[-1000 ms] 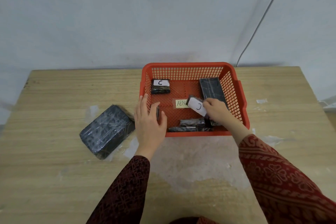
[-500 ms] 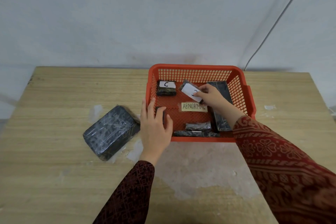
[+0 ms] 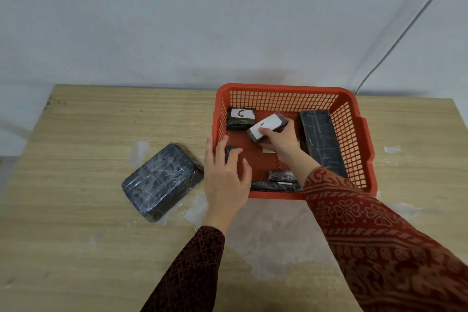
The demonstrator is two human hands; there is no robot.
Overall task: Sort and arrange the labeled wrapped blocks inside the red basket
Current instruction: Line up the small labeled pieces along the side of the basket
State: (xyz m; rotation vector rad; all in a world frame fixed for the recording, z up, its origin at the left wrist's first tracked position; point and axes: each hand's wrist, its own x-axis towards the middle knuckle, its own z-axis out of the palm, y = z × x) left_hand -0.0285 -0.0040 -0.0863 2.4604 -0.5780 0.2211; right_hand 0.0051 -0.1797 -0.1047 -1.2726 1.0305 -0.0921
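The red basket point(image 3: 283, 90) stands at the table's far middle. Inside it, my right hand point(image 3: 278, 140) holds a small black wrapped block with a white C label point(image 3: 267, 125), tilted, just right of another C-labeled block point(image 3: 240, 118) lying in the far left corner. My left hand point(image 3: 224, 175) grips the basket's near left rim, its fingers over a small dark block point(image 3: 230, 152) standing at the wall. A long black block point(image 3: 320, 139) lies along the right side. Two small blocks point(image 3: 281, 180) rest at the near wall. My right hand mostly hides a paper label on the floor.
A large black wrapped block point(image 3: 162, 180) lies on the wooden table point(image 3: 88, 139) left of the basket. A grey wall rises just behind the table, with a thin cable point(image 3: 405, 30) running down it at the right. Tape scraps dot the tabletop.
My right hand has carried the C-labeled block from the basket's middle to the far left, beside the other C block. My left hand has stayed on the rim.
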